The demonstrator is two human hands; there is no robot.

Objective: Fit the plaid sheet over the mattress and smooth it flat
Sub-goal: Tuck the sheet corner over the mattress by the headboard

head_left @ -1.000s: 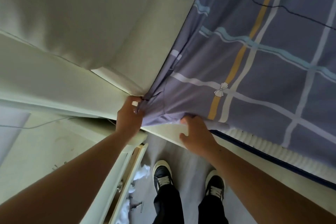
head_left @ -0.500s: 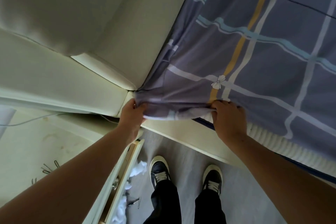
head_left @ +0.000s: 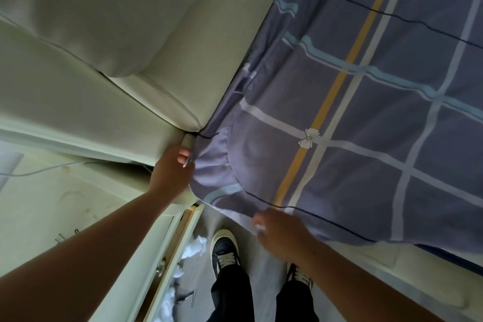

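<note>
Plaid sheet [head_left: 366,112] at the head corner of the mattress, worked by two bare hands.
Left hand [head_left: 173,172]: fingers [head_left: 183,159] curled, pinching the gathered corner fabric where the mattress corner meets the padded cream headboard [head_left: 117,21]. Right hand [head_left: 281,232]: blurred, at the sheet's dark-lined hem on the near edge, fingertips hidden by the cloth, so whether it grips cannot be told. Sheet: purple-grey with white, blue and yellow stripes and a white bow print [head_left: 308,138]; spread over the mattress top, puckered at the corner, hem hanging over the near edge. Mattress [head_left: 449,253]: only a dark blue strip shows under the hem towards the right. Below it, the cream bed frame [head_left: 392,282]. By the left forearm, an open drawer [head_left: 188,230]. On the floor, dark shoes [head_left: 224,248] with white laces.
</note>
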